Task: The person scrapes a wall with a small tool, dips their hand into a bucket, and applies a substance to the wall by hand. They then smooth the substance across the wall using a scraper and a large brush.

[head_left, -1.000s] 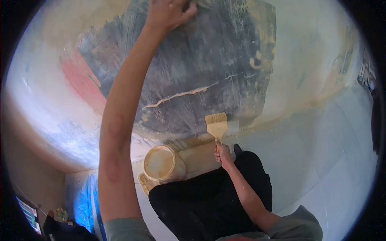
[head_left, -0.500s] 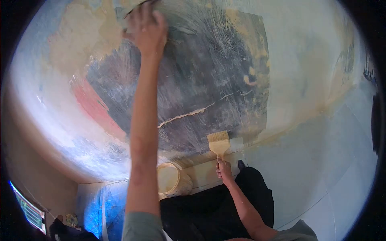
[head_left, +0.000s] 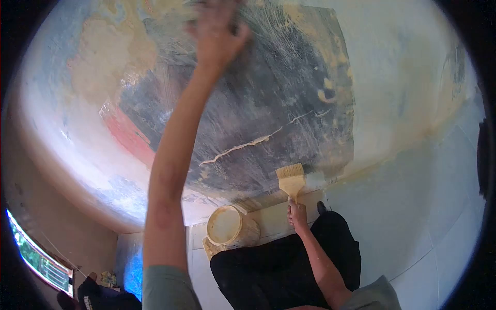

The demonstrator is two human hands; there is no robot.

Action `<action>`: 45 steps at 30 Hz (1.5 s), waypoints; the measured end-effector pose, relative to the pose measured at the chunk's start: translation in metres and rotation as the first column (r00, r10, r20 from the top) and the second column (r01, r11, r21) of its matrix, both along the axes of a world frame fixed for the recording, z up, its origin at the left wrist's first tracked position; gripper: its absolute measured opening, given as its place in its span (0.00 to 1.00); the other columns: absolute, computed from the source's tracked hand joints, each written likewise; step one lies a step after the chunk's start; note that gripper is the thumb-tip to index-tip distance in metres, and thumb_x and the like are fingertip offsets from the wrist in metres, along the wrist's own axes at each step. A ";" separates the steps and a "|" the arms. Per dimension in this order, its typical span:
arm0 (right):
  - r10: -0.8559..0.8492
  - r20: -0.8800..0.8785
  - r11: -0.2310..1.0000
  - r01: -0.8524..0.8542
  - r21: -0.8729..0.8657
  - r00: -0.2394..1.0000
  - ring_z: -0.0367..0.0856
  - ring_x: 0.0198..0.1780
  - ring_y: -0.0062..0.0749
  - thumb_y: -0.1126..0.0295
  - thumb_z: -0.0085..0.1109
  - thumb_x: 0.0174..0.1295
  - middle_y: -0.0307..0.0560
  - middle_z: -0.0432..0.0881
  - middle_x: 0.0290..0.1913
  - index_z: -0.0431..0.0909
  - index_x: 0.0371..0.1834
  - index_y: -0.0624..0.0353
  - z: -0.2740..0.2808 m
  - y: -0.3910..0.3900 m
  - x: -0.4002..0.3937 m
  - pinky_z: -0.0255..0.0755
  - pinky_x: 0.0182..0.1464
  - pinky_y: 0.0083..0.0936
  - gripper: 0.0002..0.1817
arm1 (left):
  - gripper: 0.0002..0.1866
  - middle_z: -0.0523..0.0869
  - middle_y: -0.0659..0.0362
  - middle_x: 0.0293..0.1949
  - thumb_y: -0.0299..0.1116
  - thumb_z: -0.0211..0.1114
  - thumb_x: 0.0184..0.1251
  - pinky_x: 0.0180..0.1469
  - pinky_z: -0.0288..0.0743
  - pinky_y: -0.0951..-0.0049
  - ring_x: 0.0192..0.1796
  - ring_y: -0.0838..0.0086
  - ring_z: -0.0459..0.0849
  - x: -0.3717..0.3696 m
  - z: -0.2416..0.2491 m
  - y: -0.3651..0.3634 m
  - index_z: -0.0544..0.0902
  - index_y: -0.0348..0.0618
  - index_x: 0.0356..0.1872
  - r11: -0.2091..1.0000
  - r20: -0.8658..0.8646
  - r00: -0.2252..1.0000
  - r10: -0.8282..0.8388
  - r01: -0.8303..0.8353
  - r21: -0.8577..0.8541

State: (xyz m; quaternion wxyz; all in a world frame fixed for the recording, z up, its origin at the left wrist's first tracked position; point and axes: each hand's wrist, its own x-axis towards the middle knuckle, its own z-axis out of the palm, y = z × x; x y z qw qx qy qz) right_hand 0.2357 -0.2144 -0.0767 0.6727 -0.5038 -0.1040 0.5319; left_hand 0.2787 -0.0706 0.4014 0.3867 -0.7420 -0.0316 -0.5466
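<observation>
My left hand [head_left: 219, 36] is raised high against the wall, over the upper part of a dark grey patch [head_left: 248, 98]. Motion blurs its fingers, which bend around something I cannot make out at the top edge of the view. Lower down, my right hand [head_left: 296, 214] is closed around the handle of a wide, pale paintbrush [head_left: 291, 181]. The brush points upward, its bristles in front of the bottom edge of the dark patch. A bucket [head_left: 225, 226] coated in cream-coloured material stands left of my right hand, near my knees.
A ragged pale crack line [head_left: 243, 146] crosses the dark patch. Beside the patch is a pinkish-red area [head_left: 126, 133]. Blue sheeting [head_left: 133, 268] hangs at lower left, near a window [head_left: 39, 256] and a dark-clothed person [head_left: 106, 294]. Pale floor [head_left: 392, 206] stretches to the right.
My left hand has swept right along the upper wall; a thin dark edge seen at its fingers earlier is lost in blur. The view has shifted slightly, and the right hand still holds the brush.
</observation>
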 end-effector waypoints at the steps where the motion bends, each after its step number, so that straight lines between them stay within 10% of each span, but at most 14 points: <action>1: -0.012 0.031 1.000 0.012 0.001 0.999 0.59 0.07 0.20 0.45 0.54 0.58 0.32 0.61 0.09 0.64 0.14 0.52 -0.002 0.001 0.000 0.53 0.09 0.20 0.25 | 0.22 0.73 0.64 0.56 0.44 0.56 0.52 0.56 0.58 0.44 0.61 0.67 0.68 0.005 -0.021 -0.006 0.75 0.60 0.51 0.982 -0.207 0.962 0.178 -0.161 0.094; 5: 0.042 0.020 0.995 -0.040 -0.095 0.999 0.59 0.07 0.20 0.45 0.53 0.58 0.32 0.61 0.09 0.64 0.15 0.52 0.012 0.000 0.002 0.53 0.10 0.19 0.25 | 0.24 0.73 0.62 0.58 0.46 0.54 0.57 0.57 0.49 0.34 0.64 0.62 0.65 0.006 -0.042 0.003 0.71 0.62 0.58 0.956 -0.600 0.755 0.265 -0.127 0.263; 8: 0.009 0.018 1.000 -0.009 -0.001 1.000 0.59 0.07 0.19 0.46 0.53 0.59 0.32 0.61 0.09 0.65 0.16 0.52 0.008 -0.003 0.002 0.52 0.09 0.19 0.24 | 0.24 0.71 0.57 0.58 0.43 0.54 0.58 0.59 0.49 0.37 0.63 0.60 0.64 0.002 0.018 -0.011 0.70 0.54 0.57 0.984 -0.196 0.964 0.179 -0.175 0.042; 12: -0.008 0.035 1.000 0.009 -0.025 0.999 0.58 0.07 0.18 0.47 0.53 0.59 0.32 0.61 0.09 0.64 0.16 0.52 -0.005 0.004 -0.001 0.51 0.09 0.18 0.24 | 0.24 0.67 0.53 0.60 0.41 0.54 0.59 0.62 0.48 0.39 0.65 0.56 0.60 0.011 0.025 -0.019 0.69 0.48 0.57 0.985 0.249 0.953 0.171 -0.165 -0.045; 16: 0.048 -0.053 0.998 -0.046 0.047 0.997 0.57 0.07 0.17 0.48 0.53 0.60 0.31 0.61 0.09 0.64 0.16 0.52 0.002 -0.002 0.003 0.50 0.09 0.18 0.23 | 0.23 0.65 0.54 0.63 0.40 0.52 0.58 0.63 0.47 0.37 0.66 0.58 0.60 0.015 -0.059 -0.035 0.70 0.49 0.57 0.980 -0.589 0.789 0.176 -0.198 0.028; 19: 0.045 -0.024 0.999 -0.045 -0.006 0.999 0.57 0.07 0.17 0.49 0.53 0.60 0.31 0.60 0.09 0.64 0.16 0.52 -0.002 0.000 0.003 0.50 0.09 0.17 0.23 | 0.22 0.66 0.54 0.62 0.39 0.51 0.59 0.64 0.46 0.38 0.66 0.58 0.59 0.007 -0.044 -0.021 0.71 0.49 0.56 0.987 -0.565 0.811 0.149 -0.155 0.038; 23: 0.036 -0.012 0.999 -0.036 -0.013 0.999 0.54 0.06 0.20 0.50 0.51 0.61 0.33 0.59 0.08 0.65 0.17 0.52 0.000 0.002 0.002 0.49 0.08 0.21 0.21 | 0.21 0.67 0.54 0.61 0.38 0.51 0.59 0.62 0.48 0.38 0.66 0.58 0.61 0.008 0.006 -0.036 0.72 0.48 0.55 0.946 -0.283 0.911 0.298 -0.323 -0.043; 25: 0.039 -0.013 0.999 -0.039 0.006 0.999 0.54 0.06 0.19 0.50 0.51 0.60 0.32 0.58 0.08 0.65 0.17 0.52 0.003 0.000 0.000 0.49 0.08 0.20 0.21 | 0.21 0.67 0.55 0.62 0.37 0.52 0.58 0.63 0.49 0.41 0.65 0.58 0.62 0.021 0.005 -0.022 0.73 0.47 0.54 0.994 0.130 0.989 0.073 -0.061 -0.089; 29: 0.068 -0.039 0.997 -0.069 -0.037 0.997 0.53 0.07 0.18 0.49 0.52 0.60 0.31 0.57 0.08 0.64 0.16 0.51 0.018 -0.007 0.006 0.48 0.09 0.20 0.22 | 0.24 0.63 0.55 0.65 0.38 0.52 0.59 0.63 0.51 0.43 0.65 0.58 0.62 0.029 -0.060 -0.036 0.69 0.51 0.59 0.977 -0.563 0.813 0.145 -0.206 -0.045; 33: 0.064 -0.073 0.998 -0.066 -0.025 0.995 0.56 0.07 0.18 0.47 0.54 0.58 0.31 0.60 0.10 0.63 0.16 0.52 0.017 -0.009 0.008 0.48 0.09 0.17 0.23 | 0.27 0.60 0.56 0.67 0.41 0.54 0.57 0.63 0.51 0.42 0.66 0.59 0.62 0.014 -0.037 -0.018 0.67 0.54 0.61 0.995 -0.535 0.840 0.087 -0.097 0.010; 35: 0.055 -0.094 0.998 -0.058 -0.027 0.994 0.57 0.07 0.18 0.47 0.54 0.58 0.32 0.60 0.10 0.63 0.16 0.52 0.011 -0.004 0.005 0.48 0.09 0.18 0.24 | 0.32 0.58 0.59 0.68 0.47 0.57 0.56 0.63 0.43 0.34 0.71 0.63 0.53 0.006 -0.002 -0.036 0.64 0.57 0.64 0.922 -0.176 0.947 0.270 -0.306 -0.237; 38: 0.051 -0.050 0.999 -0.050 0.016 0.997 0.57 0.07 0.19 0.46 0.54 0.58 0.33 0.60 0.09 0.64 0.16 0.52 0.007 -0.005 0.002 0.49 0.09 0.18 0.24 | 0.25 0.72 0.61 0.56 0.46 0.59 0.48 0.57 0.56 0.42 0.62 0.62 0.66 0.009 -0.017 -0.003 0.75 0.57 0.51 0.975 0.236 0.947 0.220 -0.224 -0.010; 42: 0.076 -0.073 0.996 -0.079 -0.043 0.994 0.54 0.07 0.19 0.47 0.50 0.60 0.31 0.57 0.08 0.64 0.16 0.51 0.012 -0.003 0.004 0.48 0.09 0.19 0.23 | 0.25 0.69 0.60 0.59 0.44 0.57 0.49 0.56 0.56 0.42 0.64 0.59 0.64 0.002 -0.086 -0.018 0.74 0.56 0.52 0.980 -0.564 0.802 0.197 -0.144 0.137; 45: 0.048 -0.039 0.999 -0.048 -0.014 0.998 0.53 0.07 0.19 0.48 0.50 0.60 0.31 0.57 0.08 0.64 0.16 0.51 0.001 0.001 0.002 0.48 0.09 0.19 0.23 | 0.25 0.69 0.59 0.59 0.44 0.58 0.49 0.55 0.56 0.40 0.63 0.59 0.64 0.003 -0.048 -0.015 0.73 0.57 0.53 0.979 -0.469 0.864 0.183 -0.114 0.171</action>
